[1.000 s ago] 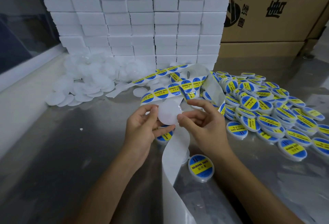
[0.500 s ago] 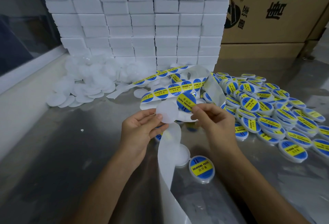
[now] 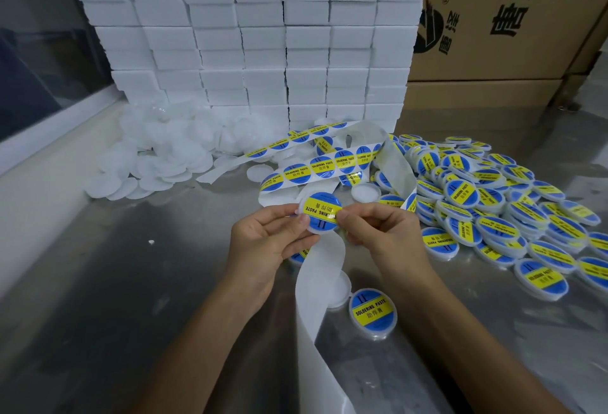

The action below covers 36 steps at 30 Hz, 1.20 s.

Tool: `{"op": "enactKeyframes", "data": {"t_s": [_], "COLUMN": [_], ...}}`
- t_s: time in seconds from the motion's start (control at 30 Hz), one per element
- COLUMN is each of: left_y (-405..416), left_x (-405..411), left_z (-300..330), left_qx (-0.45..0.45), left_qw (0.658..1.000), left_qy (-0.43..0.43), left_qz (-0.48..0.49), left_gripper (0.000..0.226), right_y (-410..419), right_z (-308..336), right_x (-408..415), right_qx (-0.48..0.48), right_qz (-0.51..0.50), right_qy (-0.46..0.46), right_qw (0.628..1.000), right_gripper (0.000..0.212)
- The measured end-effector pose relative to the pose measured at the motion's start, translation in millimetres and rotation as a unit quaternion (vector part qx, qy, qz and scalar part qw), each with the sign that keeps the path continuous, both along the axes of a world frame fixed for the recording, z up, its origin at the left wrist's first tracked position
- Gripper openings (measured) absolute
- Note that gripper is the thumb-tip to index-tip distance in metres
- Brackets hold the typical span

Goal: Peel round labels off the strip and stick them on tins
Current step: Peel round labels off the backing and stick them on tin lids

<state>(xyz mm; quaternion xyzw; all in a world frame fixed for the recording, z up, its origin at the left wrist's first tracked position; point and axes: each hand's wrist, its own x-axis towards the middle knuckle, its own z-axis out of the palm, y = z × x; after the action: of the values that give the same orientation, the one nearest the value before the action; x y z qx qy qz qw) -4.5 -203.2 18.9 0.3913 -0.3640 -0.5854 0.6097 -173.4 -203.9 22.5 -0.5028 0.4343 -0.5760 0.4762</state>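
My left hand (image 3: 263, 242) holds a small white tin (image 3: 318, 228) by its left edge, thumb on top. A round blue and yellow label (image 3: 320, 211) lies on the tin's face. My right hand (image 3: 378, 229) pinches the label's right edge against the tin with thumb and forefinger. The label strip (image 3: 316, 168) with several labels curls across the table just beyond my hands. Its bare white backing (image 3: 320, 269) runs down under my hands toward me.
A heap of labelled tins (image 3: 487, 203) covers the table at the right. One labelled tin (image 3: 372, 311) sits near my right forearm. Unlabelled white tins (image 3: 164, 153) pile at the back left. A wall of white boxes (image 3: 263, 35) and cardboard cartons (image 3: 510, 19) stand behind.
My right hand peeled a label off the strip and brought it left onto the bare white tin held in my left hand; the label now covers the tin's face.
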Motion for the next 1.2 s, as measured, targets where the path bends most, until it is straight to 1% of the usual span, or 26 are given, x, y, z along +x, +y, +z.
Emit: {"op": "enactKeyframes", "data": {"t_s": [0.33,0.5,0.7,0.87,1.1,1.17,1.2], "left_y": [0.3,0.8,2.9,3.5,2.6,3.9,4.2], "left_x": [1.4,1.0,-1.7,-1.5,0.5,-0.6,-0.7], "left_z": [-0.6,-2.0,-2.5,-1.8,-1.8,-0.7,0.1], "left_qx": [-0.005,-0.019,-0.056,-0.075,-0.086,-0.087,-0.084], "left_qw": [1.0,0.999,0.992,0.989,0.989,0.989,0.99], "left_qy": [-0.021,-0.046,-0.104,-0.126,-0.121,-0.12,-0.114], "left_qz": [-0.001,0.014,0.036,0.037,0.027,0.019,0.019], "left_gripper": [0.039,0.032,0.015,0.017,0.017,0.017,0.017], "right_y": [0.7,0.7,0.9,-0.2,-3.1,-3.2,-3.1], "right_z": [0.3,-0.3,-2.2,-3.5,-5.7,-6.6,-7.0], "right_x": [-0.8,0.1,4.1,2.9,-0.7,-0.1,0.2], "right_qx": [-0.002,-0.014,-0.037,-0.032,-0.006,-0.001,-0.004], "right_qz": [0.0,-0.002,0.002,-0.009,-0.036,-0.046,-0.055], "right_qy": [0.017,0.024,0.045,0.042,0.046,0.06,0.067], "right_qw": [1.0,1.0,0.998,0.999,0.998,0.997,0.996], "right_gripper": [0.005,0.004,0.008,0.006,0.004,0.008,0.014]}}
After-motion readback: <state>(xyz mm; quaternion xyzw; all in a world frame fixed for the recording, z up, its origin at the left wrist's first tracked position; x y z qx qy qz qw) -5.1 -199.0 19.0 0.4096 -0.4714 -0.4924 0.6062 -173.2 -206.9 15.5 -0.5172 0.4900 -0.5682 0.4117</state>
